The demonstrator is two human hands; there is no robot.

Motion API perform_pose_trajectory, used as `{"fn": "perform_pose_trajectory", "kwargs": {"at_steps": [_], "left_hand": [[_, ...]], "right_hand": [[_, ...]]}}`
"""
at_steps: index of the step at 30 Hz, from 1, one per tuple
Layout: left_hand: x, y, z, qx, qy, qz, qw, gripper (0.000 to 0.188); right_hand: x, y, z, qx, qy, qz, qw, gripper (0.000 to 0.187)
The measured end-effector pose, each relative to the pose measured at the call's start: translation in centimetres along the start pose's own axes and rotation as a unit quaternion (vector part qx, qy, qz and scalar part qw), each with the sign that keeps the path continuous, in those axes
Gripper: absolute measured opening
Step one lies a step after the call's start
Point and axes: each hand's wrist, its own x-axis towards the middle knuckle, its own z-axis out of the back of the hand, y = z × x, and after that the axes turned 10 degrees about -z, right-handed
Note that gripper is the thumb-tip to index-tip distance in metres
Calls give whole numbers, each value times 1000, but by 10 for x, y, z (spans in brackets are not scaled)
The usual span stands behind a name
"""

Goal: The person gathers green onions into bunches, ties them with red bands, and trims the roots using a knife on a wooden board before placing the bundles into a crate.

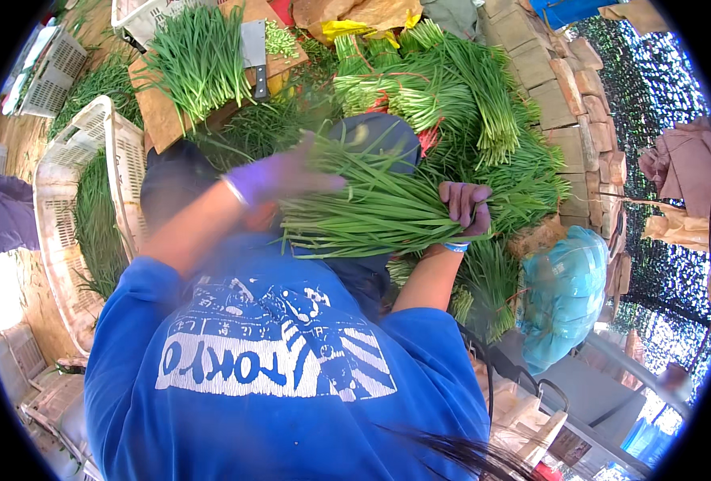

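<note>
My right hand (466, 210), in a purple glove, is closed round one end of a loose bunch of green garlic chives (371, 212) held across my lap. My left hand (287, 176), gloved in purple too, is smeared by motion over the other end of the bunch, so its fingers cannot be made out. Some thin leaves above the bunch are blurred as well. Below the hands are my dark-clad knees (379, 136).
Tied chive bundles (451, 88) are heaped at the far right. A cleaver (254, 56) and cut chives lie on a wooden board (159, 108). At left stands a white plastic crate (119, 152) with chives inside; at right, a blue-green bag (567, 289) beside a brick edge (592, 128).
</note>
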Motion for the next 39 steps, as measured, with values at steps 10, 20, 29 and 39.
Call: {"fn": "perform_pose_trajectory", "kwargs": {"at_steps": [10,20,29,39], "left_hand": [[34,58,-14,175,-93,30,980,59],[-45,101,22,-4,-140,-2,990,67],[-23,50,86,569,144,108,802,64],[50,-71,52,-523,82,-338,778,68]], "right_hand": [[0,7,-9,-41,72,-25,996,16],[-3,-10,7,65,156,17,986,9],[66,34,-33,10,185,-102,977,26],[332,-60,-201,-911,-11,116,395,25]]}}
